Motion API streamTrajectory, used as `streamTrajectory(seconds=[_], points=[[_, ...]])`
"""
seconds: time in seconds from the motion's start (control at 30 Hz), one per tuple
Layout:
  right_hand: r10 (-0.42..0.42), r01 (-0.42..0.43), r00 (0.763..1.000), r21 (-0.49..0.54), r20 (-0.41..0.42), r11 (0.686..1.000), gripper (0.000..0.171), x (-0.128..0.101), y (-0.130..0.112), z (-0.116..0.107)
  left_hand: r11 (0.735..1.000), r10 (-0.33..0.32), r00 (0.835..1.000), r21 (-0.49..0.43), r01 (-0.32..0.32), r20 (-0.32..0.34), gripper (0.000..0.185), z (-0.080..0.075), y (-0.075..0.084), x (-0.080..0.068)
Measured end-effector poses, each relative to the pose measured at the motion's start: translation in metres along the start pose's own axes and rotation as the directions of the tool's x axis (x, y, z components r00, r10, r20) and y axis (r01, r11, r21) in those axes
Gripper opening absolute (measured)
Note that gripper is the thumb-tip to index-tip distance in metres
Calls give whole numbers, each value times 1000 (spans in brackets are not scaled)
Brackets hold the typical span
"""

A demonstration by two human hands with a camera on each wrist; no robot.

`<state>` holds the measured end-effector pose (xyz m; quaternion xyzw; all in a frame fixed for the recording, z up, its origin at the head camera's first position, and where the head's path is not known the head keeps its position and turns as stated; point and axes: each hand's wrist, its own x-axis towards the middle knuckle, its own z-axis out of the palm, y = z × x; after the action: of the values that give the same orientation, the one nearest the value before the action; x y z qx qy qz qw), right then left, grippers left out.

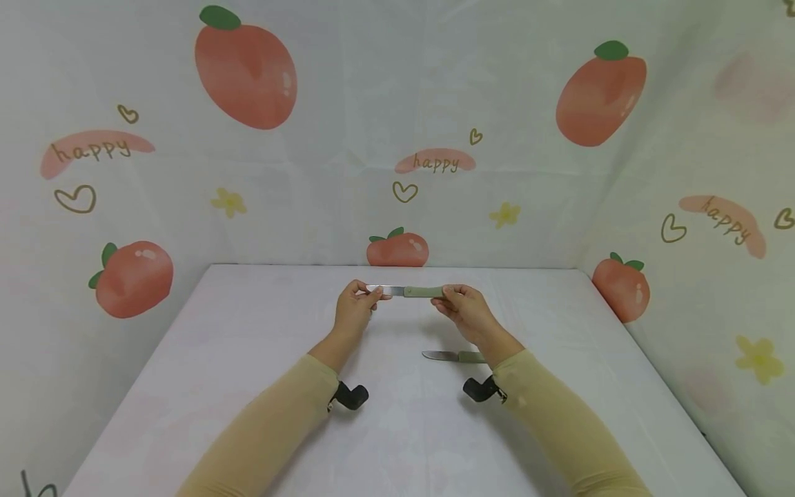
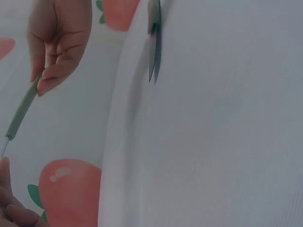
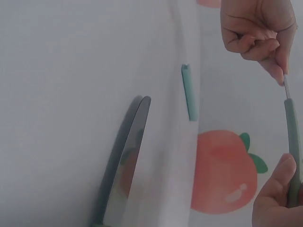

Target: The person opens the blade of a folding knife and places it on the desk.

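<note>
A small knife with a pale green handle is held level above the far part of the table, between both hands. My left hand pinches its blade near the tip, which the fingers partly cover. On the other side my right hand grips the end of the handle between thumb and fingers. A second green-handled knife lies on the table below the right wrist, blade pointing left; the right forearm hides its handle end. The right wrist view shows that blade up close.
A pale green strip, notched at one end, lies near the table's far edge in the right wrist view; its kind is unclear. The white table meets a printed curtain at the back and sides.
</note>
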<state>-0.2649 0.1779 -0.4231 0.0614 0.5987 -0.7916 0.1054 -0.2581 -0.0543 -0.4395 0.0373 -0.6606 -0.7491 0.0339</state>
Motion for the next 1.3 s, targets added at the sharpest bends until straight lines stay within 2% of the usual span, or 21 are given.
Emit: streamTrajectory(seconds=[0.07, 0.2, 0.43, 0.6, 0.9, 1.3], points=[[4, -4, 1000, 21, -7, 1000, 14, 1, 1, 1, 1000, -12, 1000, -29, 11, -17, 27, 1, -2, 0], [23, -23, 1000, 15, -4, 1000, 15, 2, 3, -1, 999, -47, 998, -26, 46, -30, 25, 1, -4, -2], [5, 1, 999, -122, 50, 992, 31, 0, 1, -13, 993, -122, 990, 17, 121, 70, 25, -8, -5, -4], [17, 11, 993, -244, 115, 970, 33, -3, 0, -20, 986, -162, 980, 53, 157, 114, 23, -15, -5, -5], [59, 35, 972, -387, 228, 921, 26, -3, 2, -36, 972, -225, 963, 109, 210, 150, 22, -25, -10, -8], [113, 12, 966, -474, 234, 880, 26, -7, 3, -45, 952, -272, 945, 196, 236, 183, 20, -29, -16, -12]])
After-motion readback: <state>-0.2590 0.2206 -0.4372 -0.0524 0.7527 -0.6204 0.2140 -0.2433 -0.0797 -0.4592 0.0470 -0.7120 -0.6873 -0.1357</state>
